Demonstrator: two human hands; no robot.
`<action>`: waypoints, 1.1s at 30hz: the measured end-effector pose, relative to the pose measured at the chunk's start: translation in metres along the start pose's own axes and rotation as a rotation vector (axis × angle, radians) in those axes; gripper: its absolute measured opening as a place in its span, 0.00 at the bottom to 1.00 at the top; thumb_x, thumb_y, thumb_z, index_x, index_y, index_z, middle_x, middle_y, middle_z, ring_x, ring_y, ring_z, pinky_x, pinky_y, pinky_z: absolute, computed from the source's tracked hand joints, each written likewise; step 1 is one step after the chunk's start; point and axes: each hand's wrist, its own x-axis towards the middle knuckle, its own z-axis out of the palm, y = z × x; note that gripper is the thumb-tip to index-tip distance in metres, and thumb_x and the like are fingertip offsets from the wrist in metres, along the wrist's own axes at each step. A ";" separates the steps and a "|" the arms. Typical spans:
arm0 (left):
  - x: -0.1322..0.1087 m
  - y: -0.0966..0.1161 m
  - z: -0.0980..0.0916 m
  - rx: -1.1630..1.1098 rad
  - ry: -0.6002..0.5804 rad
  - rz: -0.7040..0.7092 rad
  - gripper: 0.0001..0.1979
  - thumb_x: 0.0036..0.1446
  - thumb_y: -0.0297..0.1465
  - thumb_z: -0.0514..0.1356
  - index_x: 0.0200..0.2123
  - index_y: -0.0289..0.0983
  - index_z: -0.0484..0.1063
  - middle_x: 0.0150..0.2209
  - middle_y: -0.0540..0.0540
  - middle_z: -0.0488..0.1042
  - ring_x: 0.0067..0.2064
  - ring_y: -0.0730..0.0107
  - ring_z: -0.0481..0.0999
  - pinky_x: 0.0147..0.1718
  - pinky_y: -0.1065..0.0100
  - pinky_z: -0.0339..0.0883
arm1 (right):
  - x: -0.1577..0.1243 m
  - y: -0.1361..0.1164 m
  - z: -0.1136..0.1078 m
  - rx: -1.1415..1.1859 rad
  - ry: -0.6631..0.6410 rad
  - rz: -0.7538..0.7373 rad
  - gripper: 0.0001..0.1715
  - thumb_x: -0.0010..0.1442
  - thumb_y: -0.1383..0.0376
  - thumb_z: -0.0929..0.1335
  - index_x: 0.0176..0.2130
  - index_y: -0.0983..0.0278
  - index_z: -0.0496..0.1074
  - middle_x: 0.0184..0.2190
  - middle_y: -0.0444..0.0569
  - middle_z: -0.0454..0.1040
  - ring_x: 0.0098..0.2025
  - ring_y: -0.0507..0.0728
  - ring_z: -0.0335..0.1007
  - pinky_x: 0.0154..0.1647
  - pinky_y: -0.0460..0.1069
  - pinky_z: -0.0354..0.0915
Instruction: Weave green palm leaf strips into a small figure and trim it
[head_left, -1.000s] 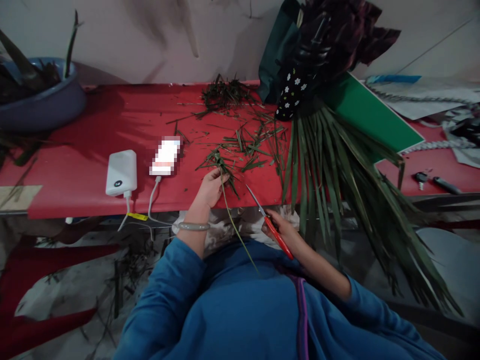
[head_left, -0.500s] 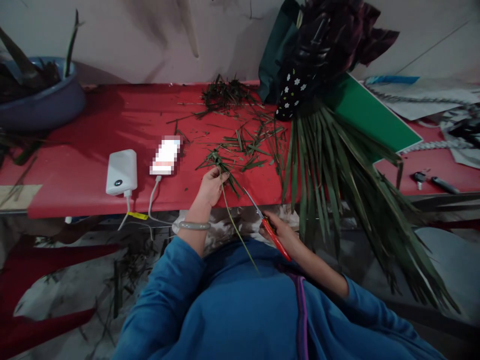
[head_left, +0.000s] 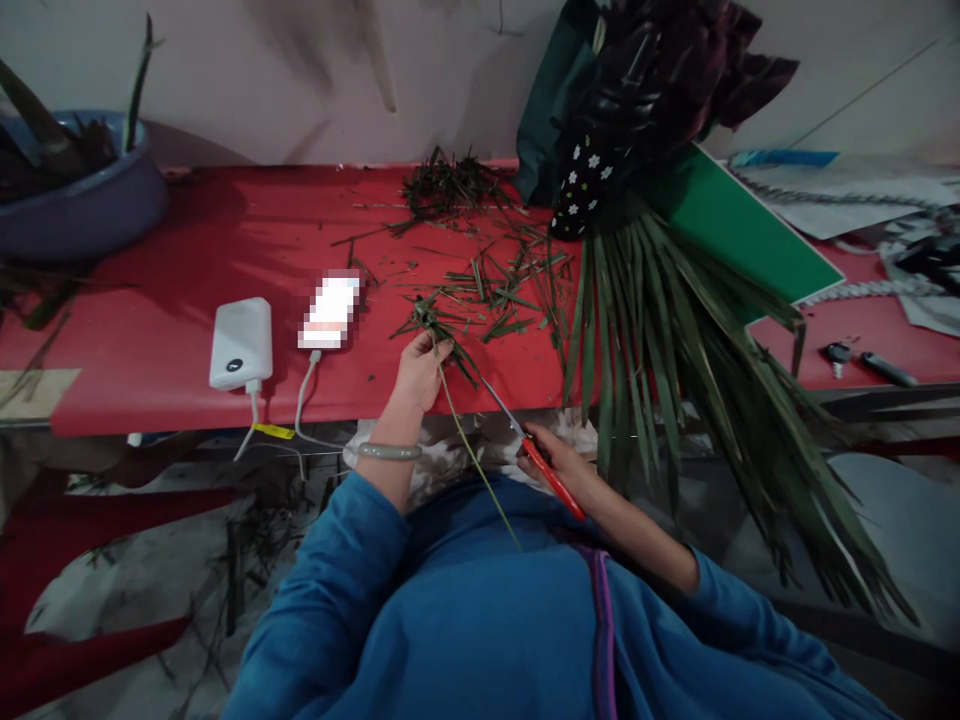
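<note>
My left hand (head_left: 424, 368) pinches a small woven piece of green leaf strips (head_left: 427, 316) above the front part of the red table. From it a long thin stem (head_left: 480, 462) hangs down over my lap. My right hand (head_left: 553, 458) is wrapped round the red handles of a pair of scissors (head_left: 549, 474). The blades look closed, and their tip points up and left, close to the loose leaf ends by my left hand. Cut leaf scraps (head_left: 499, 285) lie just beyond both hands.
A bundle of long palm leaves (head_left: 637, 330) hangs over the table edge at right, against a green board (head_left: 750, 235). At left lie a white power bank (head_left: 241, 342) and a cabled phone (head_left: 330, 310). A blue basin (head_left: 82, 215) stands far left, a scrap heap (head_left: 450, 185) at the back.
My left hand and the woven piece have shifted very slightly left. The scissor tip has also edged left, with the handles almost where they were.
</note>
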 end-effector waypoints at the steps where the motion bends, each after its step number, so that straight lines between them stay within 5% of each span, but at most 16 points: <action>1: 0.000 0.000 0.000 -0.004 0.003 -0.001 0.12 0.32 0.27 0.66 0.24 0.35 0.69 0.22 0.55 0.69 0.23 0.82 0.66 0.23 0.77 0.60 | 0.000 0.000 0.000 0.005 0.000 0.001 0.29 0.51 0.55 0.65 0.49 0.63 0.59 0.31 0.47 0.67 0.32 0.52 0.64 0.33 0.48 0.64; 18: 0.002 -0.002 0.000 -0.037 0.043 0.024 0.12 0.32 0.27 0.66 0.26 0.36 0.69 0.24 0.55 0.71 0.24 0.81 0.68 0.26 0.75 0.62 | -0.002 0.001 0.002 0.009 -0.035 0.021 0.29 0.51 0.56 0.65 0.50 0.64 0.59 0.32 0.47 0.68 0.31 0.51 0.65 0.32 0.47 0.64; 33: -0.003 0.000 0.001 0.005 -0.048 0.008 0.11 0.32 0.27 0.66 0.25 0.35 0.71 0.24 0.54 0.70 0.25 0.82 0.66 0.27 0.76 0.61 | 0.014 -0.010 0.004 0.002 -0.006 -0.019 0.27 0.52 0.58 0.65 0.50 0.64 0.59 0.33 0.46 0.68 0.31 0.50 0.63 0.33 0.46 0.63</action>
